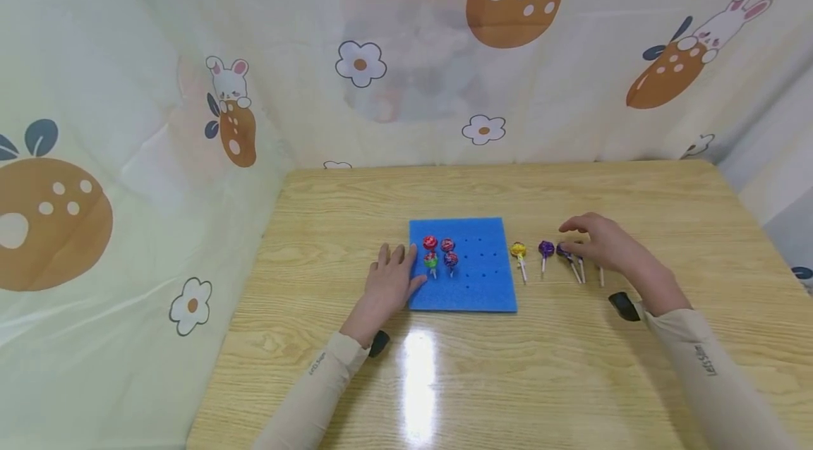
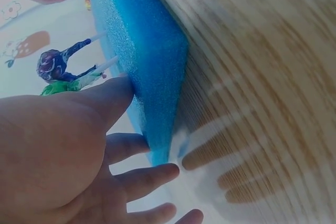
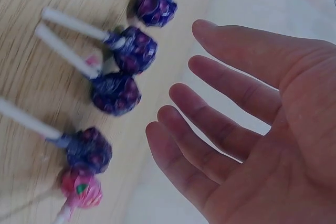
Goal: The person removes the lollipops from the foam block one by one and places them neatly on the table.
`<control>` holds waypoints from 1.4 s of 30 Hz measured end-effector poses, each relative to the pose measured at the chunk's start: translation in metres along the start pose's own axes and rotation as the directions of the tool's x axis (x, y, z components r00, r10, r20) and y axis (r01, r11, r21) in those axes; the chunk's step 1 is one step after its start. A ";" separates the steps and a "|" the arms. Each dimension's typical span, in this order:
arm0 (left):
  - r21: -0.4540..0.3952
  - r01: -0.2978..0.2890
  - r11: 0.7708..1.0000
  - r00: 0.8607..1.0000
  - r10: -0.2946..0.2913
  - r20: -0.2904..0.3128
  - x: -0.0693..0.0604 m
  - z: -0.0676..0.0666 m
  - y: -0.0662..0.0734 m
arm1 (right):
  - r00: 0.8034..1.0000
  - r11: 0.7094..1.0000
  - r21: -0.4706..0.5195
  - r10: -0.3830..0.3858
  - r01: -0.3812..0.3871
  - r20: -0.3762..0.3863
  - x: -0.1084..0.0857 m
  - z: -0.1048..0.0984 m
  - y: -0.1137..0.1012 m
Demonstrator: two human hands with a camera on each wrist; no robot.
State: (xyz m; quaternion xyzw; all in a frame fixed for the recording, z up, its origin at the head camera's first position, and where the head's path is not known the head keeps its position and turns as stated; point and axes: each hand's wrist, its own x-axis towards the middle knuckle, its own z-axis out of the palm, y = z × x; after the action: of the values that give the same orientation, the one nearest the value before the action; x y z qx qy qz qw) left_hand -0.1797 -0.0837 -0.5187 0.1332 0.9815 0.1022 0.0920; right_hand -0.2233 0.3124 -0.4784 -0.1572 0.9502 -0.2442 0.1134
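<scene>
A blue foam board [image 1: 470, 300] with small holes lies on the table. Several wrapped lollipops stand in its left part: two red ones in back, a green one [image 1: 431, 260] and a dark one [image 1: 451, 261] in front. My left hand [image 1: 389, 284] rests at the board's left edge, thumb on the foam and fingers extended, as the left wrist view also shows. Over the loose lollipops to the right hovers my right hand [image 1: 603, 244], fingers spread and slightly bent, holding nothing. Below it in the right wrist view lie several purple lollipops [image 3: 135, 51] and a pink one [image 3: 82, 189].
Between the board and my right hand lie a yellow lollipop [image 1: 518, 250] and a purple lollipop [image 1: 546, 248], sticks toward me. The wooden table [image 1: 508, 379] meets a patterned curtain [image 1: 406, 132] at its back and left.
</scene>
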 end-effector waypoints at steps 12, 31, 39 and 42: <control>0.014 0.012 1.000 1.000 -0.012 0.020 0.003 -0.001 -0.001 | 0.999 0.999 -0.013 -0.044 0.045 0.023 0.013 0.009 -0.028; 0.036 0.001 0.999 1.000 -0.002 0.007 0.003 -0.001 0.000 | 0.993 0.994 0.010 -0.111 0.111 0.028 0.028 0.030 -0.063; 0.036 -0.005 0.999 1.000 0.005 0.002 0.001 -0.002 0.000 | 0.987 0.988 -0.016 -0.155 0.156 0.030 0.035 0.039 -0.076; 0.028 -0.003 1.000 1.000 0.003 0.004 0.001 -0.002 0.000 | 0.987 0.987 -0.017 -0.160 0.160 0.027 0.038 0.042 -0.080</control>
State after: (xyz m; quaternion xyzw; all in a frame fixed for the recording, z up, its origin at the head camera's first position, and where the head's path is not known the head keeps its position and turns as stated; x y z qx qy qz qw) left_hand -0.1813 -0.0838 -0.5166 0.1363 0.9824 0.0885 0.0920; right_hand -0.2263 0.2144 -0.4791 -0.2370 0.9353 -0.2413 0.1040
